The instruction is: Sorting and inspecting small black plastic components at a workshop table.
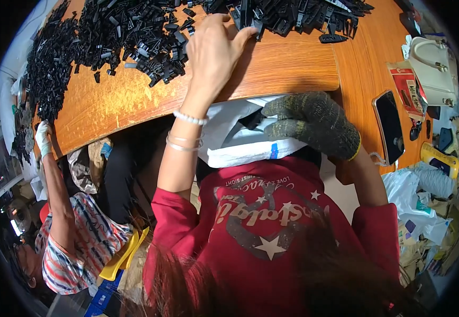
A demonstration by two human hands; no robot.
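Observation:
My bare left hand (212,53) reaches to the near edge of a heap of black plastic parts (280,16). Its fingers are bent, and thumb and fingers close about an upright black plastic part (246,15); the fingertips are partly hidden. On my right hand (317,124) is a dark grey-green knitted glove. Its fingers point left over the mouth of a white sack (240,157) in my lap, apart from each other, with nothing visible between them. Just beyond those fingertips, a black piece (250,120) shows inside the sack.
A larger heap of small black parts (118,31) covers the wooden table's (287,66) left side. Another person's gloved hand (43,138) is at its far left end. On the right lie a phone (389,127), a red packet (408,90) and a pale handbag (433,68).

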